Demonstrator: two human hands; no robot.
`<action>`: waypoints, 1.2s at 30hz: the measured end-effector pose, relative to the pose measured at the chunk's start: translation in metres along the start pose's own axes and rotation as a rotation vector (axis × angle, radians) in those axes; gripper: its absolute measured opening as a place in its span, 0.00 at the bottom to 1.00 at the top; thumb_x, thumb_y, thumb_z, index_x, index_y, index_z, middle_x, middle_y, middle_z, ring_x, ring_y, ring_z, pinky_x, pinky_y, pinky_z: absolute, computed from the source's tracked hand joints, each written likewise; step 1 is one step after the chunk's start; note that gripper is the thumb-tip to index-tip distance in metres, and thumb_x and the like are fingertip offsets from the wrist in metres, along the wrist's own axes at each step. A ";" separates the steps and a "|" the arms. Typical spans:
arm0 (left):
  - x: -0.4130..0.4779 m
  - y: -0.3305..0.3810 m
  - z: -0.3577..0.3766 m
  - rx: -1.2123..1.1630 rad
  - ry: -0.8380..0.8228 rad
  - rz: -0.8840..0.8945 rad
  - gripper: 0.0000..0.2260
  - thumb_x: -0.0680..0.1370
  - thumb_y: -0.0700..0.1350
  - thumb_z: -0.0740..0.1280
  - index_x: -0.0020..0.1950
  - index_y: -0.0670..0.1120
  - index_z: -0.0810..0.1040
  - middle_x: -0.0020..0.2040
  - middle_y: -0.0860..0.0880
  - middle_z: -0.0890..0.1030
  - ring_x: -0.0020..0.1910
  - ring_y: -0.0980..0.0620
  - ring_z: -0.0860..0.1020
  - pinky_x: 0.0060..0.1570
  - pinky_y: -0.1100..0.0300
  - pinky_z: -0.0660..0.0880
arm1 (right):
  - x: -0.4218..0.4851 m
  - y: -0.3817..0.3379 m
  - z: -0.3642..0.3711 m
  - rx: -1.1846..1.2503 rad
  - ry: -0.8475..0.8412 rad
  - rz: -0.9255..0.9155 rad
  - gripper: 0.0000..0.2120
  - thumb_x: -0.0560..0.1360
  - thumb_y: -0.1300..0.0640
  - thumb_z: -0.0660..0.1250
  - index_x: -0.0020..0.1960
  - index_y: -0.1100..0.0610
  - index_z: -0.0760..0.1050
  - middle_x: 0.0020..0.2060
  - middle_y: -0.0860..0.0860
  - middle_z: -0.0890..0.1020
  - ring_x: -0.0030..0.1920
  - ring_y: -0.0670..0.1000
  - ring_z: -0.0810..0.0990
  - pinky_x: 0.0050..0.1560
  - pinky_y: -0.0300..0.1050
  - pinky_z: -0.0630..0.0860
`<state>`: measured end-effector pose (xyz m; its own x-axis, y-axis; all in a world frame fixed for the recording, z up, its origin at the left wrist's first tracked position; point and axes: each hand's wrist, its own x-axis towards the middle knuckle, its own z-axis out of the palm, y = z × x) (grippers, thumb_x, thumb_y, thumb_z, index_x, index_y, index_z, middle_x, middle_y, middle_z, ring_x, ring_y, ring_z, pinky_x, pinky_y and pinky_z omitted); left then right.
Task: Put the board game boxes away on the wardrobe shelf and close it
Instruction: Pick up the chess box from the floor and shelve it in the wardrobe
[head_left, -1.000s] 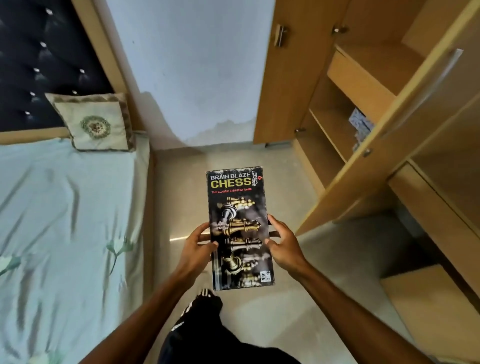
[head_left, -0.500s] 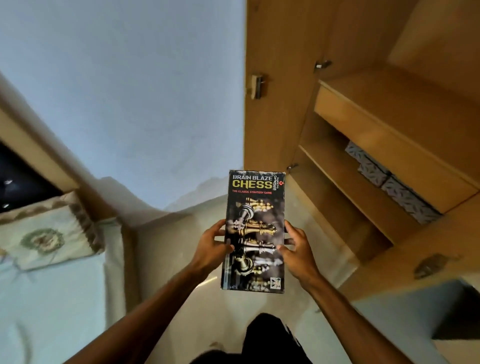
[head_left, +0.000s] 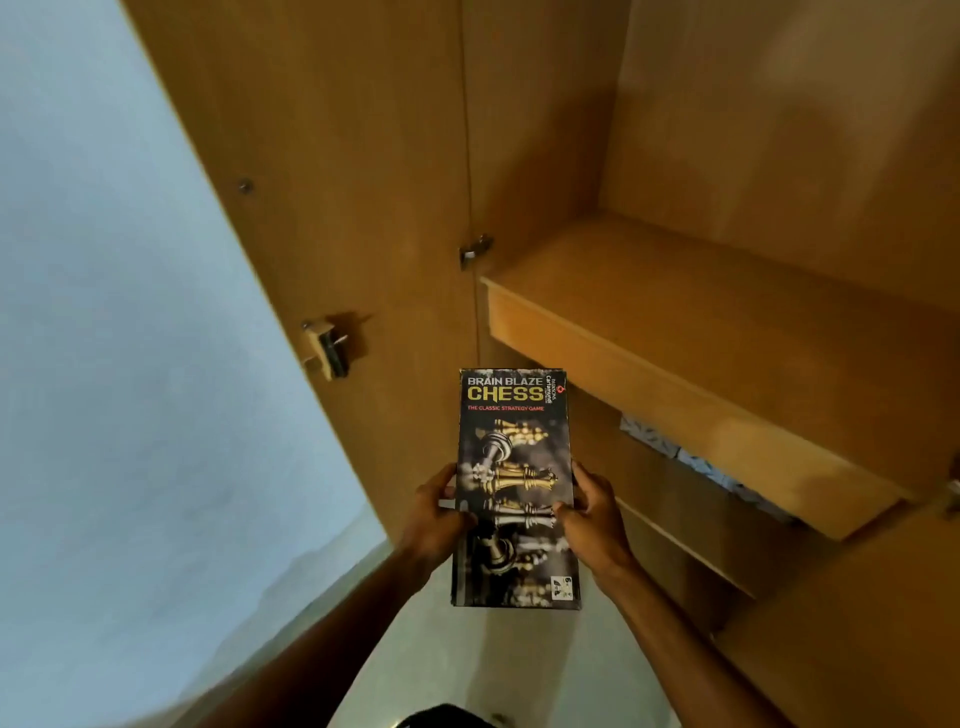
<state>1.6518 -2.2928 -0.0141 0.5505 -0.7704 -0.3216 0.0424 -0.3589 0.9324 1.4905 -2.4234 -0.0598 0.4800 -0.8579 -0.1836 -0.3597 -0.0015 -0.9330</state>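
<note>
I hold a black chess box (head_left: 514, 457) with gold lettering and chess pieces on its lid, face up and lengthwise in front of me. My left hand (head_left: 434, 514) grips its left edge and my right hand (head_left: 592, 512) grips its right edge. The box's far end sits just below the front left corner of the wardrobe's upper shelf (head_left: 727, 332), which is bare wood. On the shelf below (head_left: 685, 540), patterned grey-white boxes (head_left: 691, 462) lie partly hidden under the upper shelf.
The open left wardrobe door (head_left: 332, 218) stands edge-on beside the box, with a latch block (head_left: 327, 345) and a hinge (head_left: 474, 250). A pale wall (head_left: 130, 389) is on the left. Light floor (head_left: 483, 665) lies beneath my arms.
The view has tilted up and turned toward the wardrobe; the bed and pillow have left the frame. The chess box has come closer to the shelves, still held in both hands.
</note>
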 end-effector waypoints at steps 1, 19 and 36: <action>0.020 0.012 0.004 -0.004 -0.007 -0.004 0.25 0.73 0.32 0.68 0.65 0.53 0.75 0.52 0.45 0.81 0.49 0.47 0.82 0.41 0.55 0.82 | 0.019 -0.005 -0.005 -0.001 0.024 0.007 0.33 0.76 0.66 0.66 0.77 0.50 0.61 0.73 0.48 0.66 0.68 0.50 0.71 0.66 0.48 0.74; 0.423 0.156 0.082 -0.020 -0.047 0.095 0.25 0.69 0.29 0.74 0.64 0.43 0.75 0.60 0.42 0.79 0.56 0.41 0.79 0.44 0.62 0.81 | 0.419 -0.112 -0.090 0.105 -0.072 0.098 0.35 0.72 0.73 0.62 0.73 0.47 0.67 0.57 0.51 0.82 0.53 0.52 0.83 0.50 0.54 0.83; 0.490 0.190 0.104 1.163 0.174 0.185 0.35 0.73 0.34 0.64 0.77 0.54 0.61 0.79 0.50 0.60 0.76 0.44 0.59 0.71 0.46 0.64 | 0.506 -0.099 -0.110 -0.563 -0.569 -0.266 0.37 0.73 0.70 0.59 0.78 0.49 0.58 0.80 0.45 0.45 0.79 0.52 0.50 0.60 0.32 0.70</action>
<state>1.8431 -2.7933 -0.0120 0.5787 -0.8108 -0.0875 -0.7817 -0.5821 0.2237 1.6813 -2.9141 -0.0260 0.8807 -0.4035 -0.2481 -0.4506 -0.5521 -0.7015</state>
